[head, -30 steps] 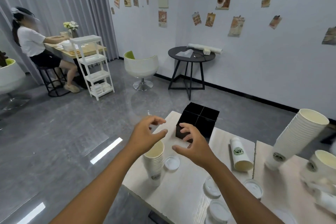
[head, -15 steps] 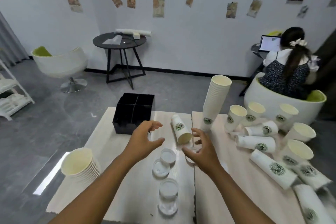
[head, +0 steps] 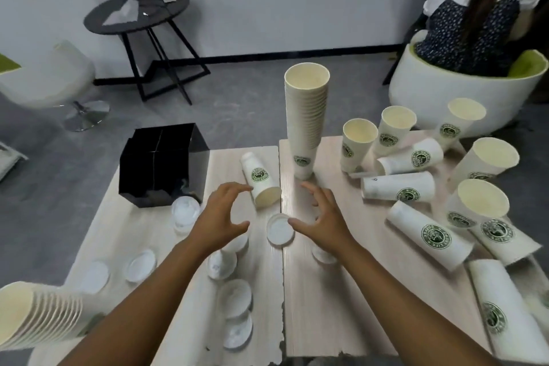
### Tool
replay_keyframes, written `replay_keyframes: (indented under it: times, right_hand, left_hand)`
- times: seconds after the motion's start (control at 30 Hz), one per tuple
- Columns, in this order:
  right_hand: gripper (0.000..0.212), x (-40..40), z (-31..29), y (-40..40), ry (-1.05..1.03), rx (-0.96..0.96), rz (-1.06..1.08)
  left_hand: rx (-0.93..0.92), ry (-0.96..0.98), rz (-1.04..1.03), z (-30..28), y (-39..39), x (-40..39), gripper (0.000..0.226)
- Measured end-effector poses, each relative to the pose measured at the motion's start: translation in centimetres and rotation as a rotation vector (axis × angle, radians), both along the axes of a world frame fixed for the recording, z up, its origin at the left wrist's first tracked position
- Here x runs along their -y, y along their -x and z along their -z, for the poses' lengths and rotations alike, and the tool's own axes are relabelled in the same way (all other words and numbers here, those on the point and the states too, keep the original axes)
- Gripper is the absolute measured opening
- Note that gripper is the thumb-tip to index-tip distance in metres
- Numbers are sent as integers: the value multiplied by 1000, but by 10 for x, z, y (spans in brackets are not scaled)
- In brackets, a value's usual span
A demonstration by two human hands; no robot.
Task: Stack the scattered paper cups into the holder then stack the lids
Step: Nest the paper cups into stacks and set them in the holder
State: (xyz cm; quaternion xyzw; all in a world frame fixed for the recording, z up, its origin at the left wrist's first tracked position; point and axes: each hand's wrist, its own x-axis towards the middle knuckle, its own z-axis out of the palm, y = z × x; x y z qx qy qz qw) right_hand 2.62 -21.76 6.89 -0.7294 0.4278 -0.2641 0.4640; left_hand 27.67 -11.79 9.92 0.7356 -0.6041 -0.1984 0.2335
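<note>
Two pale wood surface (head: 190,249) halves butt together with a seam down the middle, grey floor and white wall behind. Left hand (head: 218,221) and right hand (head: 325,224) both hover above it, fingers loosely spread and curved, each grip wide and holding nothing. Nearest target looks like the lying cup (head: 260,184) just ahead of the left fingertips, mouth toward us; black holder (head: 162,165) sits at the far left, apparently empty. Risks, as I judge them: the tall cup stack (head: 306,122) stands right behind the right hand, so a careless reach could topple it into the loose cups (head: 410,157) on the right; lying cups may roll; a forearm could sweep the clear lids (head: 279,229). Cups carry a round green logo; its ring text is too blurred to read.
</note>
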Motion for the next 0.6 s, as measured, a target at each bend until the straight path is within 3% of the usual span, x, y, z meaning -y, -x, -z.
replay_keyframes:
  times: [0.27,0.4,0.6]
  right_hand:
    - [80,29,37,-5,-132,-29,-31]
    - [79,35,44,2,-132,-29,7]
    - [84,29,44,21,-138,-57,113]
  left_hand:
    - [378,-188,208,30,-30,56,87]
    - [569,-176,353,48,-40,90,92]
    - [650,-167,561,78,-33,135,96]
